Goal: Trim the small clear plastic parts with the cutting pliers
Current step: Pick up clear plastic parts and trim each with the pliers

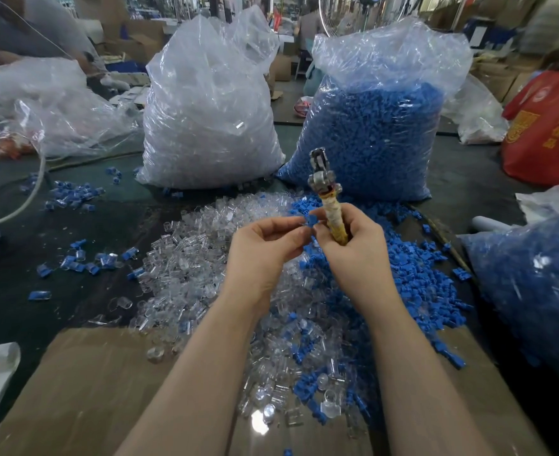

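Head view: two hands working; right hand (353, 245) gripping cutting pliers (324, 195) upright, left hand (265, 245) pinching one small blue part (310, 220); clear parts (186, 258) heaped beneath, uncountable.

Glossy clear plastic parts (186, 258); matt cardboard (84, 390).

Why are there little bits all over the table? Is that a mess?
Yes, it looks spilled. Loose clear parts and blue parts lie heaped and mixed across the table in front of two full bags. Oddly, the hands are pinching a blue piece, not a clear one.
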The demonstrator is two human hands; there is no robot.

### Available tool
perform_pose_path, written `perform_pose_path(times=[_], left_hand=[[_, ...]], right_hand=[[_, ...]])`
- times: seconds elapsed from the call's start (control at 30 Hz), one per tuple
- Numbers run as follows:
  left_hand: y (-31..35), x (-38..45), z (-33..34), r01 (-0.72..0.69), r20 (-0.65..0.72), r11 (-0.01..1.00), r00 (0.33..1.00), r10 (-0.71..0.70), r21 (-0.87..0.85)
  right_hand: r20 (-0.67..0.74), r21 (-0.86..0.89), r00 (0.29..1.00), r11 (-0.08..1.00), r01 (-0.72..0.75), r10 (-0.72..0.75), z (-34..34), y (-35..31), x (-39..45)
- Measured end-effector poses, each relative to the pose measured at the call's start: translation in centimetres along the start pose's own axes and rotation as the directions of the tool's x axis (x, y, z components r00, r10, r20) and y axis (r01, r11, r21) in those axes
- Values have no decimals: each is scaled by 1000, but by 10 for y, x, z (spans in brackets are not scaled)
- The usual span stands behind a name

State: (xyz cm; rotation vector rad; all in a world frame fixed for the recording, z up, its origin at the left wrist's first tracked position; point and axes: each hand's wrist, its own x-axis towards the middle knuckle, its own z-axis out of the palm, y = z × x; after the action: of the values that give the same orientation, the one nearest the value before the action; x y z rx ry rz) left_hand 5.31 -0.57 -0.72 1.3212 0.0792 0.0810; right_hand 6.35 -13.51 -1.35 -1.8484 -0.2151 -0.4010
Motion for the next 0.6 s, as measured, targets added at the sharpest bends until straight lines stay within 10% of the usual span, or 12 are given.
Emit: perform_pose_path(times=[0.6], left_hand=[[5,1,-8,53,23,983,998,-50,-176]], right_hand=[[-52,48,999,999,18,-16,2,-4,-1]])
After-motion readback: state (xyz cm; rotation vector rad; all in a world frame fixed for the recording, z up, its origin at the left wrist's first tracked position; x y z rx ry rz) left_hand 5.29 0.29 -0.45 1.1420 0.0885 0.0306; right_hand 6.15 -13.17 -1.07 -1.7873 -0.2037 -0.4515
